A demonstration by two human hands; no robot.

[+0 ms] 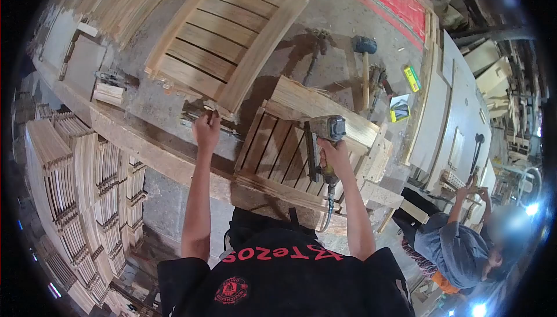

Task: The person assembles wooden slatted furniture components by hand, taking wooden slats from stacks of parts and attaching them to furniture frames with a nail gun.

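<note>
My right hand (pixel 333 157) is wrapped round the grip of a pneumatic nail gun (pixel 328 128), with an air hose (pixel 331 201) running from its base. The gun is above a slatted wooden panel (pixel 278 148) at the bench's near edge. My left hand (pixel 206 130) has its fingertips pinched together by the lower end of a second slatted wooden panel (pixel 220 35). What the fingertips hold, if anything, is too small to make out. A thick wooden block (pixel 316 105) lies just beyond the gun.
A black-headed mallet (pixel 365 45), a yellow-green box (pixel 412 78) and an open small box (pixel 400 108) lie on the bench to the right. Stacked slatted frames (pixel 87 172) stand at left. Long wood strips (pixel 110 3) lie far left. Another person (pixel 458 241) works at right.
</note>
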